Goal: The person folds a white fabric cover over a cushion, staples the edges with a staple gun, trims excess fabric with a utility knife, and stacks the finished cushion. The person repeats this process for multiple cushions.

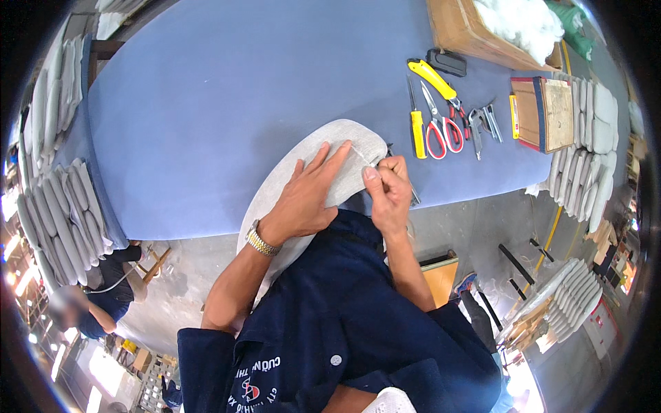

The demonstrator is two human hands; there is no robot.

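The grey cushion (270, 187) slants far-right to near-left; left hand (308, 191) spread flat across it; right hand (391, 196) pinched at its right edge, on what I can't tell.

Table (200, 131): matt blue covering, cloth by its look, mostly smooth. Scissors (438, 118): glossy metal blades, smooth red-and-white plastic handles. Yellow tool (418, 134), just left of the scissors: plastic grip, slim metal shaft. Cushion (365, 138), farther left of the scissors: matt grey cloth, woven in appearance. Carton (468, 38), beyond the scissors: dull brown cardboard; stuffing (523, 24) within, fluffy white fibre. Watch (261, 239), left of the scissors and nearer: shiny metal band.
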